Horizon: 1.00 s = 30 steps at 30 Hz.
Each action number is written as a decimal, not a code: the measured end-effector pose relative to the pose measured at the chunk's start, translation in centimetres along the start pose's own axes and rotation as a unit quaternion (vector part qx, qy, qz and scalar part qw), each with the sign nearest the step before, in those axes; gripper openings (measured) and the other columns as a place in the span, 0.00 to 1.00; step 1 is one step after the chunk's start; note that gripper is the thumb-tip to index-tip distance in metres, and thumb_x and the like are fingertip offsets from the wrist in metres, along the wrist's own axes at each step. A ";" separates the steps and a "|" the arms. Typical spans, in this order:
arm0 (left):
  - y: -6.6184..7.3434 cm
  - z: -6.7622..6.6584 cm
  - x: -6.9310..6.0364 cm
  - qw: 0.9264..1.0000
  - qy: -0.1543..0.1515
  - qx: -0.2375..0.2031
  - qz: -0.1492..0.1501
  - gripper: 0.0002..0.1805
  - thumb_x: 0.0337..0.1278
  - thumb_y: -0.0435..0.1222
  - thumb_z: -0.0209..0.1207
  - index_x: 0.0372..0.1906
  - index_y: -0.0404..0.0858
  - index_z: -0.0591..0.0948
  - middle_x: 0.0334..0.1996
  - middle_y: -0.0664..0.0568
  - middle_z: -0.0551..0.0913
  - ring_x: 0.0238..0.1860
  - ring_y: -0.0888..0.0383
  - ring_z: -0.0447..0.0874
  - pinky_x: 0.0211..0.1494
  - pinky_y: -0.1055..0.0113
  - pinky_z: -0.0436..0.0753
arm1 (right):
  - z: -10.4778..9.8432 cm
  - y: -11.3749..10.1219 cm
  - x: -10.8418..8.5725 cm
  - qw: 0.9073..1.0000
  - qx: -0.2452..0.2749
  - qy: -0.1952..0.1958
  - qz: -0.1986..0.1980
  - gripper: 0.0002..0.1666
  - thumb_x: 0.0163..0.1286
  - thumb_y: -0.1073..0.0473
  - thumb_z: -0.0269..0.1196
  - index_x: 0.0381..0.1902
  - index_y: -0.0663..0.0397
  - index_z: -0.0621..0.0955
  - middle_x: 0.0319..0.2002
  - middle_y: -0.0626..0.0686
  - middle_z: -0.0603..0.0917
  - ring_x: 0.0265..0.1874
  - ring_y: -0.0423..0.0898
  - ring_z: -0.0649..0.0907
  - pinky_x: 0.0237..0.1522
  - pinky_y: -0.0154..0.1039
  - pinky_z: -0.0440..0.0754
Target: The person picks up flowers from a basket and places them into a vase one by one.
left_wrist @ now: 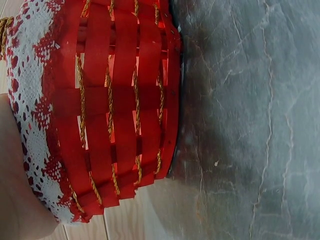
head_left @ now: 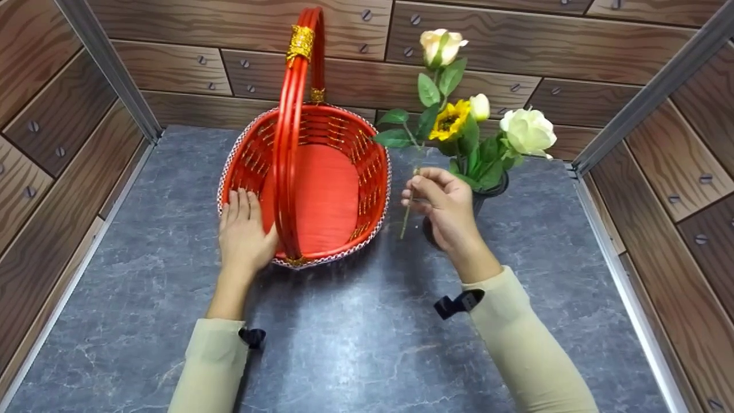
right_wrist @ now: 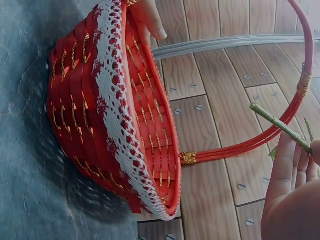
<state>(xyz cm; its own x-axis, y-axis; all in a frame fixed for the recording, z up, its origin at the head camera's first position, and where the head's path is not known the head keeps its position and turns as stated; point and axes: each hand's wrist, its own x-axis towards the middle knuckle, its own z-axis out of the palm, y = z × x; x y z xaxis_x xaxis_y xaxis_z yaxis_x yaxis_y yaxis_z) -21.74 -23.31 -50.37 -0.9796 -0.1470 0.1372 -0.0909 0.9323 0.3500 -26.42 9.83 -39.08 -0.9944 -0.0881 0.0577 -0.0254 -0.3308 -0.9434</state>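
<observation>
A red woven basket [head_left: 327,195] with a tall arched handle [head_left: 291,115] stands on the grey surface. My left hand [head_left: 245,238] rests over its left rim with the fingers straight against the inner wall. To the right of the basket, my right hand [head_left: 450,209] pinches the stem of a pale peach rose [head_left: 442,49], held upright with its bloom at the top. The cut end of the green stem [right_wrist: 280,125] sticks out past the fingers in the right wrist view. White lace trim [left_wrist: 32,100] runs along the basket's rim.
Behind my right hand a dark pot [head_left: 496,192] holds a sunflower [head_left: 450,120], a white bud [head_left: 480,107] and a large white rose [head_left: 527,132]. Wood-patterned panels [head_left: 321,74] with metal edge strips [head_left: 625,292] enclose the surface at the back and sides.
</observation>
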 end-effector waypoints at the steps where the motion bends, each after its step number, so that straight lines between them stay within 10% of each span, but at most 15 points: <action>1: 0.0 0.0 0.0 1.000 0.000 -0.001 0.000 0.47 0.71 0.61 0.37 0.76 0.26 0.53 0.78 0.32 0.49 0.80 0.38 0.38 0.81 0.49 0.38 | -0.1 -0.2 -0.1 1.000 0.003 0.002 -0.004 0.04 0.66 0.73 0.61 0.36 0.61 0.79 0.29 0.57 0.85 0.26 0.46 0.87 0.33 0.42 0.89; 30: 0.0 0.0 0.0 1.000 0.006 -0.002 0.001 0.45 0.71 0.59 0.39 0.76 0.26 0.54 0.77 0.31 0.51 0.80 0.38 0.40 0.81 0.49 0.38 | -6.5 -5.6 0.3 0.997 0.014 0.050 -0.052 0.04 0.66 0.74 0.61 0.34 0.63 0.78 0.28 0.56 0.82 0.25 0.47 0.85 0.32 0.39 0.88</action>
<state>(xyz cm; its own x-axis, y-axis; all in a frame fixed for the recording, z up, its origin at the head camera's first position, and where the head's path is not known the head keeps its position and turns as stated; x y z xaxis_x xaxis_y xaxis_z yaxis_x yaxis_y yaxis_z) -21.71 -23.28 -50.35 -0.9776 -0.1498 0.1481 -0.0891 0.9313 0.3533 -27.26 17.79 -35.87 -0.9919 0.0414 0.1200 -0.1268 -0.3604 -0.9241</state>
